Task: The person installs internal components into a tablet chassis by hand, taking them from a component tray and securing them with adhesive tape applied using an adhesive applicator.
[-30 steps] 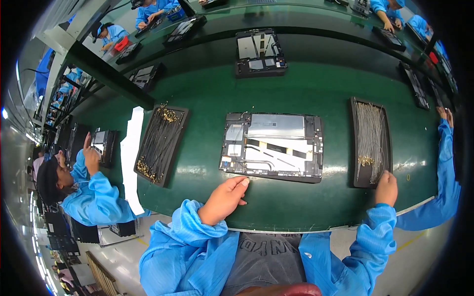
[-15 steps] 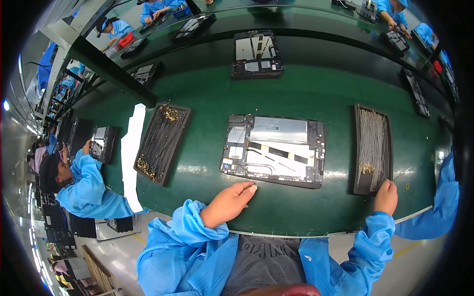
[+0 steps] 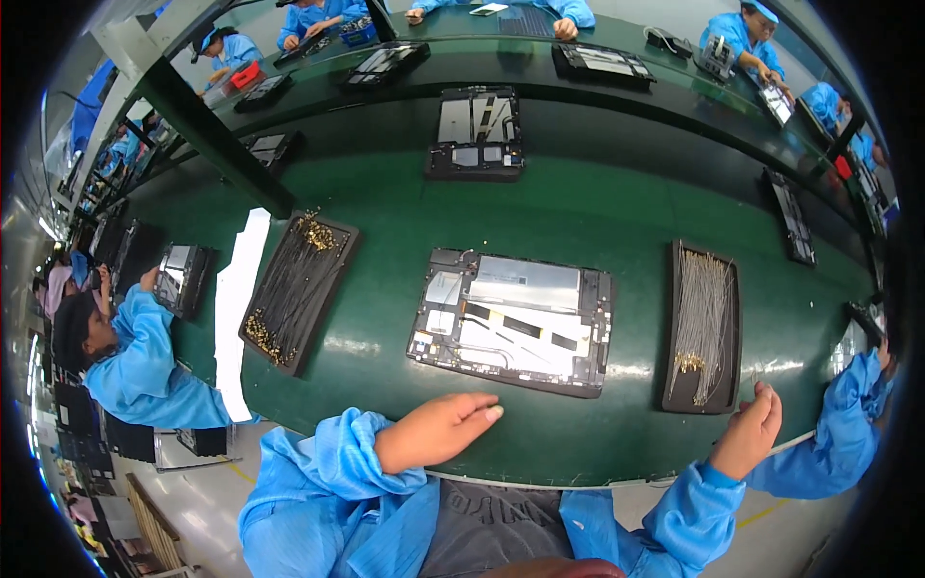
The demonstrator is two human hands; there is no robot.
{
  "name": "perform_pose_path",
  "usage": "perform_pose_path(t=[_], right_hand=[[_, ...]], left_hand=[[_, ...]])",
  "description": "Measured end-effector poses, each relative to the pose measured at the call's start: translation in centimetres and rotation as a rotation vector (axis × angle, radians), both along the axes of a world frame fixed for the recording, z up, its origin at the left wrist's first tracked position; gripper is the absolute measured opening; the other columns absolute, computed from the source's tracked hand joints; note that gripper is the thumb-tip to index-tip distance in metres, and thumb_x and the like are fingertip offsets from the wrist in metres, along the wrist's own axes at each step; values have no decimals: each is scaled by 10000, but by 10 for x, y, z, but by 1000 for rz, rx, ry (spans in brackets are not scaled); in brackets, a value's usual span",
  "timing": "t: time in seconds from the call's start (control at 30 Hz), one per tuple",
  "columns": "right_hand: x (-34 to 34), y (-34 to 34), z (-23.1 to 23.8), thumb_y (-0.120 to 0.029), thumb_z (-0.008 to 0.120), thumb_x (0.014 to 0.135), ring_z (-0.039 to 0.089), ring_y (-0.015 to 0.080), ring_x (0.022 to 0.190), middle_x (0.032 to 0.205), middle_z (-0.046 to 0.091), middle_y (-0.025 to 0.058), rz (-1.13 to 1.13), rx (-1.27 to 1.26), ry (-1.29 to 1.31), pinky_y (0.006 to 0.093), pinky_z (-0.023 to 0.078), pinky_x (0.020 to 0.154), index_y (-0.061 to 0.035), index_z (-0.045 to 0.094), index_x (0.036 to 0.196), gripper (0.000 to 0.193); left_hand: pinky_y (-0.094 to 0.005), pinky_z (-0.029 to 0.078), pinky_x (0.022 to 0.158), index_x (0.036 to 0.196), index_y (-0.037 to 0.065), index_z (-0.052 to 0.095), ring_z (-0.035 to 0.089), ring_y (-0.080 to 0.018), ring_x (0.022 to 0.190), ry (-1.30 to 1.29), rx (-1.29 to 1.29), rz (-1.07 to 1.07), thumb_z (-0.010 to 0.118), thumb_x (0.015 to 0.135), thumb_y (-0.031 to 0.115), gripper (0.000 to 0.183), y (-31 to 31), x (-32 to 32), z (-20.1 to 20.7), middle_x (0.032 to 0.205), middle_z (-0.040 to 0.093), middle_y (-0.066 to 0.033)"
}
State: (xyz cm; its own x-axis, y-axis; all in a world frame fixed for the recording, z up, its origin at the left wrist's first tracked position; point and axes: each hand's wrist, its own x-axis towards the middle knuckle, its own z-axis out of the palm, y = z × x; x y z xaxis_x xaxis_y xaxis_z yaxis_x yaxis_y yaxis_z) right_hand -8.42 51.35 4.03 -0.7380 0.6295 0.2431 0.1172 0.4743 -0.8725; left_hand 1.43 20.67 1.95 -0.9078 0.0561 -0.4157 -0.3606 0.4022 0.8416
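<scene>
An opened tablet (image 3: 525, 323), its silver battery and dark flat cables exposed, lies on the green table in front of me. Just off its near edge rests my left hand (image 3: 434, 431), empty, with fingers loosely stretched and the thumb beside them. A black tray (image 3: 708, 390) to the right holds many thin grey cables (image 3: 703, 308) with gold-coloured ends. Beside that tray's near right corner, my right hand (image 3: 752, 432) is raised with thumb and fingertips pinched together. A faint thin strand seems to show at the fingertips, too fine to make out.
Left of the tablet, another black tray (image 3: 332, 284) holds dark cables with gold ends, beside a white sheet (image 3: 241, 299). A second opened tablet (image 3: 474, 135) lies farther back. A dark green post (image 3: 212, 144) rises at the left. Co-workers in blue sleeves sit on both sides and across.
My right hand has come away from the grey-cable tray toward the right, still pinched. My left hand has drawn slightly back from the tablet's edge. The whole view has shifted a little.
</scene>
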Motion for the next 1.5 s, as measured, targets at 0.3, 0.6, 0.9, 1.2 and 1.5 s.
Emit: perform_pose_path(t=[0.3, 0.6, 0.9, 1.2, 1.5], right_hand=[[40, -107, 5, -172, 473, 794, 447, 68, 541, 653, 519, 32, 921, -658, -523, 189, 359, 479, -24, 526, 813, 158], [56, -117, -32, -120, 471, 785, 440, 72, 524, 685, 521, 35, 1042, -1016, -896, 190, 366, 473, -22, 512, 830, 115], [12, -123, -43, -201, 476, 792, 475, 109, 626, 837, 528, 66, 591, -1179, -320, 216, 385, 473, -16, 476, 887, 208], [10, -141, -56, -457, 254, 831, 481, 138, 717, 796, 548, 109, 618, -549, -43, 249, 395, 621, 28, 375, 982, 522], [14, -147, -64, -406, 245, 847, 520, 144, 608, 780, 545, 122, 698, -502, 14, 241, 393, 540, 1, 353, 962, 437]], left_hand=[[-382, 401, 776, 982, 81, 511, 476, -337, 885, 882, -444, -210, 634, 649, 141, 360, 18, -7, 12, 1003, 459, -180], [-407, 412, 737, 865, 42, 548, 445, -303, 873, 913, -358, -337, 648, 583, 30, 299, 15, -6, -21, 856, 492, -101], [-365, 374, 784, 829, 50, 556, 455, -260, 830, 914, -537, -112, 619, 610, 31, 229, 35, -38, -49, 781, 509, -51], [-379, 366, 756, 789, 67, 561, 462, -277, 854, 881, -586, -65, 604, 625, 51, 170, 33, -46, -52, 790, 529, -52], [-378, 363, 759, 782, 71, 559, 465, -280, 855, 871, -587, -42, 602, 626, 55, 162, 34, -46, -54, 799, 531, -51]])
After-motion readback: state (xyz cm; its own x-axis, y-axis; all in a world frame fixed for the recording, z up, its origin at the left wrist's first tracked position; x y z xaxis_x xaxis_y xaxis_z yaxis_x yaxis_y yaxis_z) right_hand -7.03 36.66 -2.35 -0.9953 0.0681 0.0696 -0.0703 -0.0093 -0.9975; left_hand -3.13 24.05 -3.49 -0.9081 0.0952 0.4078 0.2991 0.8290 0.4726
